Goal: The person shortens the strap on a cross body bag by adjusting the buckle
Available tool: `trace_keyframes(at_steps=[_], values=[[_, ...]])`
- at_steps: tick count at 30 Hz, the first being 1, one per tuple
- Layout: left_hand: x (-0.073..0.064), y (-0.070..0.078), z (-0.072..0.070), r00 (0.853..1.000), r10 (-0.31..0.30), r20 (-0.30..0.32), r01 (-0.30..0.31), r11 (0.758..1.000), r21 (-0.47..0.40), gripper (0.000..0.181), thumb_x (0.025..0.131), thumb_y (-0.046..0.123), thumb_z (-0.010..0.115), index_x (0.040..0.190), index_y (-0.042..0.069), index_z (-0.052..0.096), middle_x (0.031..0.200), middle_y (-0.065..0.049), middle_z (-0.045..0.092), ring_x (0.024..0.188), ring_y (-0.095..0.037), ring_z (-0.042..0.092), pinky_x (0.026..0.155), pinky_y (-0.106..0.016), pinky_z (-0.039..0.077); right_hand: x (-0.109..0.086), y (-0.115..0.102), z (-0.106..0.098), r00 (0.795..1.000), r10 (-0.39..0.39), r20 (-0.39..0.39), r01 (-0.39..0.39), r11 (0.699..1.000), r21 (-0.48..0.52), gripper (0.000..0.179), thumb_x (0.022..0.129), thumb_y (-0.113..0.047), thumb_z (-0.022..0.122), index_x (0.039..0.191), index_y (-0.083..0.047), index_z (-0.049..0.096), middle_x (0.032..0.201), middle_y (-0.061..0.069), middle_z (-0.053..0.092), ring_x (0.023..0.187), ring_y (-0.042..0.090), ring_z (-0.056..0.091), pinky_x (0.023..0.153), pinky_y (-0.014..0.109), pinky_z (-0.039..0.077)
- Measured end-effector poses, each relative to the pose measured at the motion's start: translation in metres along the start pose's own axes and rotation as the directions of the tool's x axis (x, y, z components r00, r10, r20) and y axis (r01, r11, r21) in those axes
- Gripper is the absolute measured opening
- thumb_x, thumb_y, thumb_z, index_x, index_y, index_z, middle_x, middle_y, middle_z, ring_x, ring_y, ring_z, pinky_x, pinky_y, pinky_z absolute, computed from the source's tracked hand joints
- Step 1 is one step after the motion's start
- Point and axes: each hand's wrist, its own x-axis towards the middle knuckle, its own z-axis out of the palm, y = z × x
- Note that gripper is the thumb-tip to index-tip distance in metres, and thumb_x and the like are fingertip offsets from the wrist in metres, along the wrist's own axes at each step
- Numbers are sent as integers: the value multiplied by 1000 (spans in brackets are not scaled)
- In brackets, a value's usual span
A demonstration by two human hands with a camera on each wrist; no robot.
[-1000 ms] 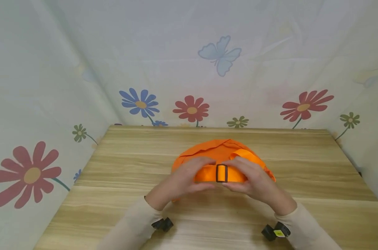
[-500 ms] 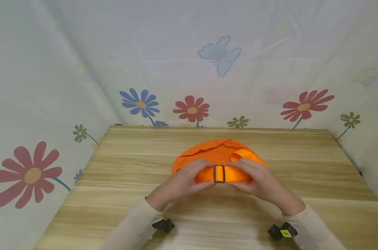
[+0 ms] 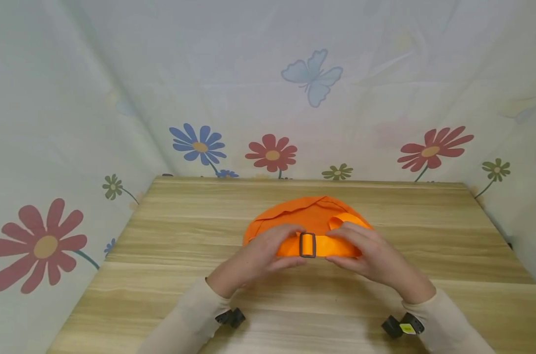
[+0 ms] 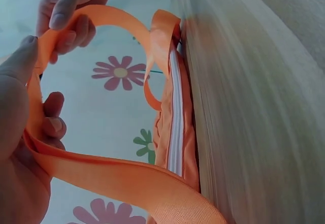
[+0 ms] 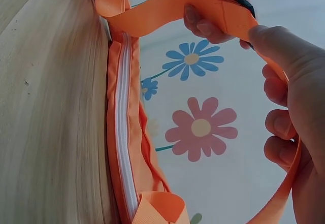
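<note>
Partly hiding it, the left grip [image 3: 262, 251] and right grip [image 3: 375, 253] pinch an orange strap [image 3: 327, 246].

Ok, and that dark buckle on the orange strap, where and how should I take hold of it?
I'd pinch the dark buckle by its short top and bottom edges, finger above, thumb below, coming from the left. The orange strap runs sideways through it, and your left hand is right beside those edges, while your right hand holds the strap to the right.
</note>
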Motion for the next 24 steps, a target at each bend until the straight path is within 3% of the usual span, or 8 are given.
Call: trace_keyframes(at_steps=[8, 18, 24], values=[[-1, -2, 4, 999, 35, -40, -35, 999, -13, 55, 98, 37, 81, 143, 16, 57, 135, 3, 67, 122, -15, 65, 114, -38, 55, 1, -3, 2, 1000, 22, -11, -22, 999, 35, 53, 103, -58, 61, 120, -9, 75, 115, 0, 77, 103, 18, 69, 104, 10, 46], [-1, -2, 6, 996, 61, -71, -63, 998, -18, 52, 99, 34, 81, 140, 13, 57, 132, 1, 69, 118, -16, 67, 109, -37, 58, 3, -7, 4, 999, 38, -18, -37, 998, 60, 51, 104, -55, 61, 119, -8, 75, 116, 3, 78, 113, 31, 73, 117, 8, 38], [0, -4, 8, 994, 76, -73, -78, 997, -24, 51, 99, 35, 80, 140, 14, 56, 130, 1, 69, 112, -14, 66, 104, -33, 59, 5, -6, 7, 999, 46, 1, -45, 996, 72, 52, 104, -56, 60, 118, -8, 75, 114, 1, 77, 106, 22, 72, 103, 10, 49]])
